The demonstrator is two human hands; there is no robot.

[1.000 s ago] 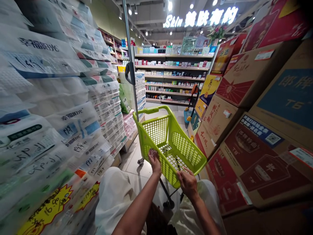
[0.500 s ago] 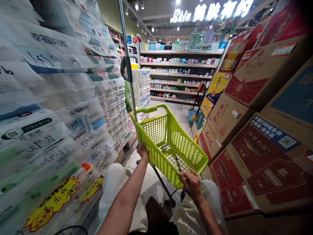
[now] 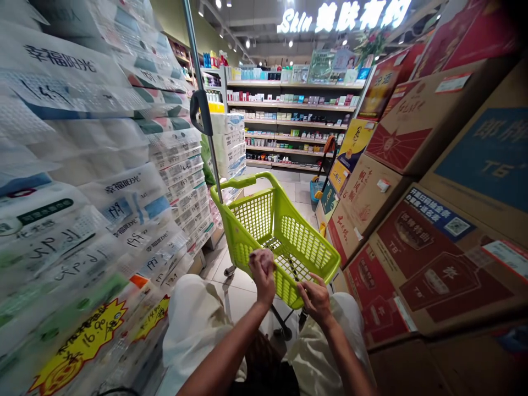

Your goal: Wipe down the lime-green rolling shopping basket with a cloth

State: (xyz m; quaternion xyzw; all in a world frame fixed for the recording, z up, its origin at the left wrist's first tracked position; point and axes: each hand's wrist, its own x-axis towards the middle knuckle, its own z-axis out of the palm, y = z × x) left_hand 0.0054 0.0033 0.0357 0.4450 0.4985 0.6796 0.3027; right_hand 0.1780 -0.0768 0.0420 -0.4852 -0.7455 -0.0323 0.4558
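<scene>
A lime-green shopping cart (image 3: 243,217) with a lattice basket stands in front of my knees, and its basket holds nothing that I can see. My left hand (image 3: 263,283) is closed around a crumpled pinkish cloth (image 3: 263,256), held at the near long side of the basket. At the basket's near right corner, my right hand (image 3: 317,300) has its fingers curled on the edge. A grey pole (image 3: 199,71) with a dark handle grip (image 3: 201,113) rises from the cart's far left corner.
Stacked packs of tissue paper (image 3: 82,137) wall the left side. Cardboard cartons (image 3: 437,247) are piled close on the right. Shelves of small boxed goods (image 3: 295,104) stand at the back, and a blue basket cart (image 3: 317,190) is farther down the aisle.
My left hand has moved right along the basket's near side, away from its left corner, and the pinkish cloth now shows in it. My right hand stays at the near right corner.
</scene>
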